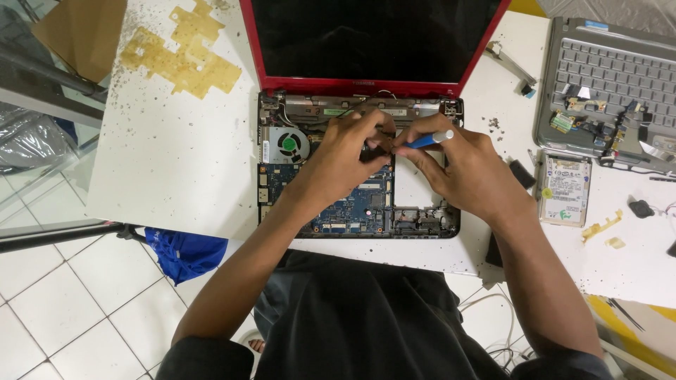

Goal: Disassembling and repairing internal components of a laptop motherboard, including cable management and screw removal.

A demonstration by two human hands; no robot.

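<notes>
An opened red laptop (267,84) lies on the white table (176,162), its keyboard cover off, showing a blue circuit board (348,211) and a round fan (287,144). My left hand (348,151) rests over the board with fingertips pinched together near the hinge area. My right hand (465,169) grips a blue-handled screwdriver (429,139), its tip pointing left to where both hands' fingertips meet. What lies under the fingertips is hidden.
A grey keyboard cover (612,77) with loose small parts lies at the right, a hard drive (565,190) below it. Yellowish tape residue (183,53) marks the table's left. A blue cloth (186,253) hangs under the table over the tiled floor.
</notes>
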